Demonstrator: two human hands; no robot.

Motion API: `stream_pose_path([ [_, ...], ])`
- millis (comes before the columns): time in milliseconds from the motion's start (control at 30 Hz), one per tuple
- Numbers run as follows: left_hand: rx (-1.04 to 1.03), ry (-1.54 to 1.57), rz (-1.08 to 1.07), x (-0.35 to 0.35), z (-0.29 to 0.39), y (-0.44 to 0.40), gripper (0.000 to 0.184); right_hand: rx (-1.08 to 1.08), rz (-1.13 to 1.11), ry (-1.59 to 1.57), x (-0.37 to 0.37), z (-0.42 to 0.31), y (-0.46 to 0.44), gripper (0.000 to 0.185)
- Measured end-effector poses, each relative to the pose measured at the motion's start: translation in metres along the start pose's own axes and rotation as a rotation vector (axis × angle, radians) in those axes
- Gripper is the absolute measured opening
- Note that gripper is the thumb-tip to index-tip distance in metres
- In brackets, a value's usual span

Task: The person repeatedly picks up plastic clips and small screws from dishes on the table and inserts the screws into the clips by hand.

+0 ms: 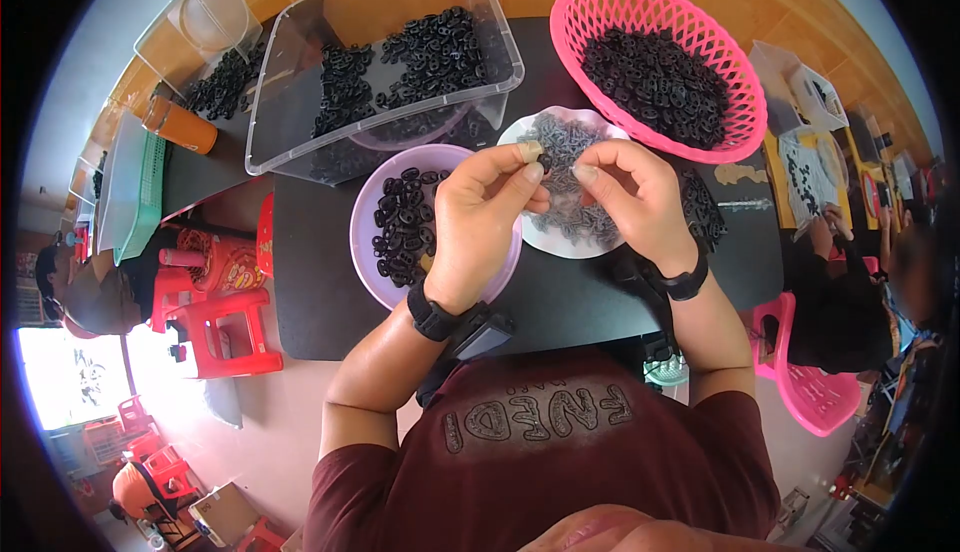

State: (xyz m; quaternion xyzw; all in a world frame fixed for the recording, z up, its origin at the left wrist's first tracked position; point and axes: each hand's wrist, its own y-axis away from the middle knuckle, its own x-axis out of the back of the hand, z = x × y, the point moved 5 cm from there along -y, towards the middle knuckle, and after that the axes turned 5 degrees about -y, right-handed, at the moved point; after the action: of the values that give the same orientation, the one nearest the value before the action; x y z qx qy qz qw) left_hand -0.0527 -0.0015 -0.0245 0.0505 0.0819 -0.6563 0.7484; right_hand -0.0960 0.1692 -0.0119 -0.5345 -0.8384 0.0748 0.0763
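My left hand (475, 212) pinches a small black part (545, 162) between thumb and fingertips, with a pale covering on one fingertip. Close by on the right, my right hand (640, 197) has thumb and forefinger pressed together; anything in that pinch is too small to make out. Both hands are over a white scalloped dish (560, 248) heaped with small grey pieces (590, 224). Beside my left wrist stands a lilac bowl (366, 270) of black oval parts (398, 214) with holes, partly hidden by my forearm.
Behind the dish, a pink lattice basket (742, 112) holds many black parts. A clear plastic bin (285, 117) with more parts stands back left, near an orange cylinder (180, 126). Loose black parts (702, 214) lie right of my right hand. Other people sit at both sides.
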Motion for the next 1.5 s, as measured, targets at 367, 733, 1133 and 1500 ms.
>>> stream_pose_path([
  [367,0.010,0.045,-0.045,-0.008,0.006,0.008,0.022,0.108,-0.006,0.041,-0.013,-0.005,0.010,0.010],
  [733,-0.080,0.076,-0.018,-0.009,0.004,0.010,0.021,0.045,-0.007,-0.127,-0.020,-0.001,0.012,0.013],
  [1133,-0.129,0.022,0.018,-0.008,0.006,0.011,0.019,0.005,-0.023,-0.108,-0.021,0.004,0.012,0.013],
  [1500,-0.145,-0.115,0.055,-0.008,0.005,0.010,0.016,0.075,0.054,-0.120,-0.020,0.002,0.010,0.007],
])
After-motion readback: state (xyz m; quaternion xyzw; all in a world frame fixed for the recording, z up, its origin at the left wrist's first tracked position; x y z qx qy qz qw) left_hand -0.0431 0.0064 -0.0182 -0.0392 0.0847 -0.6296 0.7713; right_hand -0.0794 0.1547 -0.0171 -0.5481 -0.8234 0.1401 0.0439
